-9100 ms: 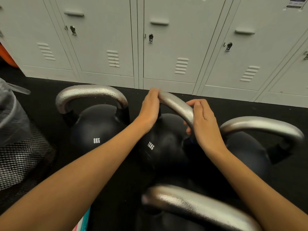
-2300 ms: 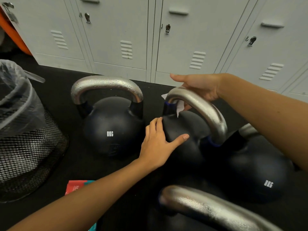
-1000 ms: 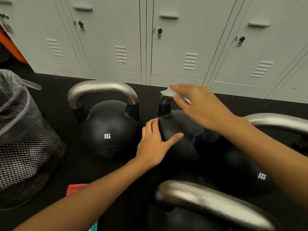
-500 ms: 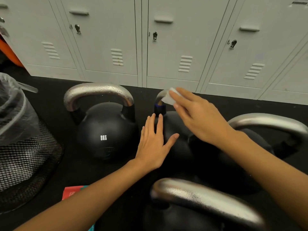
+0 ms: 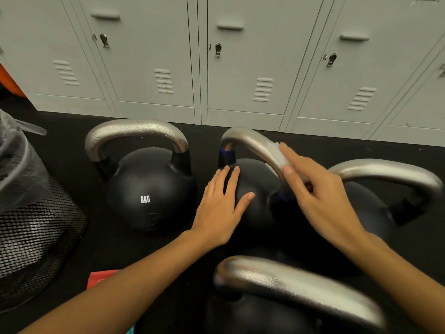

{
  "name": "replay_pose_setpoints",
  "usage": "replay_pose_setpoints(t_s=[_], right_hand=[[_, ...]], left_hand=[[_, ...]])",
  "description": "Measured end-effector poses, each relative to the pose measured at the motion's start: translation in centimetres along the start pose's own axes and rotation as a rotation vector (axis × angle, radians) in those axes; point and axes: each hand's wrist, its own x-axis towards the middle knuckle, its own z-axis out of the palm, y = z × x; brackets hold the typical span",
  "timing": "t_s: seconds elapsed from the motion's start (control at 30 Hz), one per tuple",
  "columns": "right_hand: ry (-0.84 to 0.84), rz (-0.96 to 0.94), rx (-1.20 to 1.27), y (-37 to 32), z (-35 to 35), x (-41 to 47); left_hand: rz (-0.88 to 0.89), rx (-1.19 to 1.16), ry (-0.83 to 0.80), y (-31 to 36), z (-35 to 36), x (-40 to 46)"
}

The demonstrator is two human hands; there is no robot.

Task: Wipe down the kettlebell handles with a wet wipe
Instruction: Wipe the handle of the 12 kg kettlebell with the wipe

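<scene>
Black rubber floor (image 5: 72, 256) carries four kettlebells. Left hand (image 5: 220, 208), fingers spread flat, steadies the middle black kettlebell (image 5: 255, 189); beyond, right hand (image 5: 320, 198) pinches the white wet wipe (image 5: 279, 155) around its silver steel handle (image 5: 250, 143), probably mid-stroke. Grey lockers (image 5: 240, 68) stand behind.

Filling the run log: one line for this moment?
left hand: flat on kettlebell | right hand: pressing wet wipe on handle

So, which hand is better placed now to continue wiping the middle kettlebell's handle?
The right hand. It already pinches the wet wipe against the middle kettlebell's handle. The left hand lies flat on that kettlebell's black body, holds no wipe, and seems better kept there to steady it.
</scene>
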Motion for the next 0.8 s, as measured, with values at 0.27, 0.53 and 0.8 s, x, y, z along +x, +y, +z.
replay_pose_setpoints(t_s=[0.27, 0.53, 0.8], right_hand=[[-0.014, -0.199, -0.307, -1.4, 1.0, 3.3], [-0.161, -0.164, -0.393, -3.4, 2.5, 7.7], [0.017, -0.341, -0.332, 1.5, 1.3, 1.2]], left_hand=[[0.006, -0.016, 0.004, 0.1, 0.0, 0.0], [0.002, -0.025, -0.011, 0.0, -0.2, 0.0], [0.011, -0.021, -0.003, -0.2, -0.1, 0.0]])
